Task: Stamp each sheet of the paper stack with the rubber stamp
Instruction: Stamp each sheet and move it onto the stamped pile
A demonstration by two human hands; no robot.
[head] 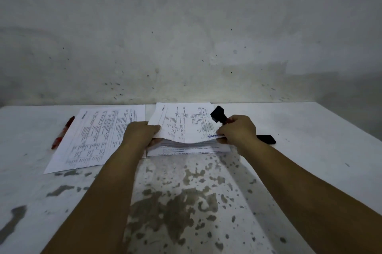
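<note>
From the head camera, both forearms are reaching forward over the worn, paint-chipped surface [206,202]. The left hand [140,132] is gripping the near left corner of the top sheet [184,121], its fingers [154,127] closing on the paper's edge with the thumb on top. The right hand [237,129] is doing two things at once: it is pinching the sheet's near right corner, and it is holding the rubber stamp [217,114] by its handle, the black head pointing up and away toward the wall. The sheet is lifting and sagging in the middle above the paper stack [190,148], which is lying flat just beneath both hands.

A blue stamped mark [214,136] is showing at the lifted sheet's near right corner; only the letters "LUN" are readable before the fingers cover it. The printed tables are too small to read.

One separate sheet [93,138] is lying to the left of the stack, one red pen [62,133] is resting beside that, and one dark flat object [266,139] is lying behind the right wrist.
</note>
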